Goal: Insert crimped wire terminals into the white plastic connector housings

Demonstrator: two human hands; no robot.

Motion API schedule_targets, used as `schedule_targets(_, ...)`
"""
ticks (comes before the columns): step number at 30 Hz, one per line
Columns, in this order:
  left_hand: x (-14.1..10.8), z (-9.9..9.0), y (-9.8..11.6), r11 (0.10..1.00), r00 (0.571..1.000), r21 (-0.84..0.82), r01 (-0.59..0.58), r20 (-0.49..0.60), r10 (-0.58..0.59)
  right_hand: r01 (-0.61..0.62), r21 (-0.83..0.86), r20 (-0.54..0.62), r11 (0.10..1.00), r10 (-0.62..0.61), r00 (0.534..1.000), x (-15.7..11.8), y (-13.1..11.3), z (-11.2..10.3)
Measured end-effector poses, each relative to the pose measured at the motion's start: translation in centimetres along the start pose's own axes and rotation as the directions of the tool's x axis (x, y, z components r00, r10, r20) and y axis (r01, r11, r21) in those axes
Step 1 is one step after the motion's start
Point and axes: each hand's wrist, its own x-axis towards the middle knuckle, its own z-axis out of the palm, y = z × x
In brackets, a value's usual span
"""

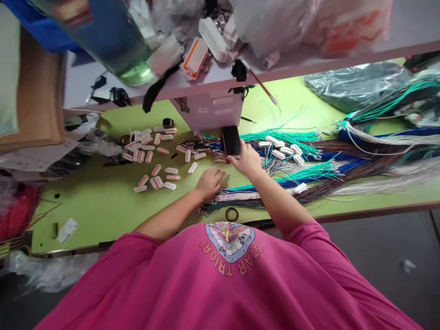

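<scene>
My right hand (pixel 248 159) grips the lower right edge of a black smartphone (pixel 231 140), its dark screen facing up, in front of a pale box-like panel. Left of it and nearer to me, my left hand (pixel 209 183) is low over the table by the ends of a wire bundle (pixel 237 195). Its fingers are bent and smeared, so whether they hold anything is hidden. White plastic connector housings (pixel 156 182), some with orange faces, lie scattered to the left. More white housings (pixel 278 154) rest on green wires (pixel 285 136) at the right.
A shelf (pixel 220 80) overhangs the back of the green table (pixel 92 206), loaded with bags, housings and a bottle (pixel 113 41). A black tape ring (pixel 232 214) lies near the front edge. Long wire bundles (pixel 360 160) stretch rightward. A cardboard box (pixel 39 87) stands at left.
</scene>
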Motion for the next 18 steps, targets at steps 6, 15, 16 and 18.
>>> schedule_targets(6,6.9,-5.5,-3.2,0.888,0.917,-0.350,0.299,-0.151,-0.368,-0.148,-0.063,0.127,0.987,0.156,0.980,5.1,-3.3,-0.4)
schedule_targets(15,10.6,-2.0,0.9,0.367,0.864,-0.901,0.232,0.017,-0.503,-0.113,0.124,0.009,0.986,0.113,0.994,-0.9,-5.5,0.3)
schedule_targets(16,10.2,-1.9,0.5,0.396,0.842,-0.900,0.183,-0.064,-0.535,-0.044,0.144,0.015,0.989,0.042,0.999,-1.9,-5.7,0.4)
schedule_targets(18,8.5,-2.2,-1.0,0.492,0.805,-0.867,0.078,-0.236,-0.544,0.135,0.188,0.006,0.973,-0.138,0.990,-3.5,-5.3,0.5)
